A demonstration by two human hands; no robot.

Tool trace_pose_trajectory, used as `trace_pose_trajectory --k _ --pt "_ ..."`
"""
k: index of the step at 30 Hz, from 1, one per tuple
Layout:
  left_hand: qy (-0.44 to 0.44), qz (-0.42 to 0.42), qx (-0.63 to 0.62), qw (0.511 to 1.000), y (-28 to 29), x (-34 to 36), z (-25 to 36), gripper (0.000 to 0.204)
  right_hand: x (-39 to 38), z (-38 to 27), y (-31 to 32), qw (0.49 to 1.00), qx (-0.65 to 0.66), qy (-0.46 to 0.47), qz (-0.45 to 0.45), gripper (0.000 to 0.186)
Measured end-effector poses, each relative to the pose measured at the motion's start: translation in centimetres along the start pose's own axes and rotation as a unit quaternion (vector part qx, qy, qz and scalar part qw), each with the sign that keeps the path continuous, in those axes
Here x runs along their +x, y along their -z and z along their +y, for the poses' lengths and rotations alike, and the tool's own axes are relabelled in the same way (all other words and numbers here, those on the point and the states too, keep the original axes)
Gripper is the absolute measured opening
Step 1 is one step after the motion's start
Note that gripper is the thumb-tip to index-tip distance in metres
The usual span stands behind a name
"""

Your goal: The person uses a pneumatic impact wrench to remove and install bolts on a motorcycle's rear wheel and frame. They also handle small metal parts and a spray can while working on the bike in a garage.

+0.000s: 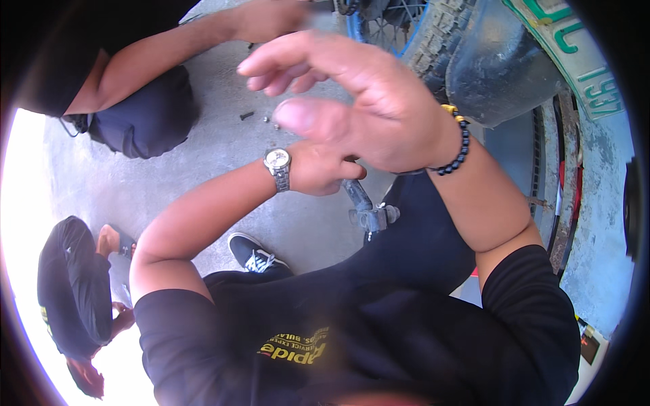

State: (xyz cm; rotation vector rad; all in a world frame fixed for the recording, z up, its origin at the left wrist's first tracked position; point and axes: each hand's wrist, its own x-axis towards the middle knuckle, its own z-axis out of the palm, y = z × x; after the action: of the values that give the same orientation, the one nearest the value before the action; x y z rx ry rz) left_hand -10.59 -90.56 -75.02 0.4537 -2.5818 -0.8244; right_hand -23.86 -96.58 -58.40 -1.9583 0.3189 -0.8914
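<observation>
My left hand, with a silver watch on the wrist, grips the upper end of a dark grey metal bar. The bar's lower end has a clevis-like fitting with a bolt through it, hanging over my dark trousers. My right hand, wearing a bead bracelet, is raised nearer the camera, above and partly in front of the left one. Its fingers are loosely bent and apart, with nothing seen in them. Several small bolts and nuts lie on the concrete beyond my hands.
A co-worker's arm reaches toward a blue-rimmed knobby wheel at the top. A second co-worker crouches at lower left. A dark mudguard and green-lettered plate are at upper right, and long bars stand along the wall.
</observation>
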Motion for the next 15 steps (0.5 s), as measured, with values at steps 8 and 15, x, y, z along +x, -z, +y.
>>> trace_pose_trajectory --k 8,15 --pt "0.05 0.141 -0.037 0.988 6.1 -5.2 2.0 0.054 -0.4 -1.7 1.7 0.908 -0.043 -0.367 -0.198 0.042" --pt "0.115 0.232 -0.072 0.963 8.2 -7.3 0.9 0.046 -0.4 -0.1 -0.5 0.899 0.202 -0.386 -0.048 0.035"
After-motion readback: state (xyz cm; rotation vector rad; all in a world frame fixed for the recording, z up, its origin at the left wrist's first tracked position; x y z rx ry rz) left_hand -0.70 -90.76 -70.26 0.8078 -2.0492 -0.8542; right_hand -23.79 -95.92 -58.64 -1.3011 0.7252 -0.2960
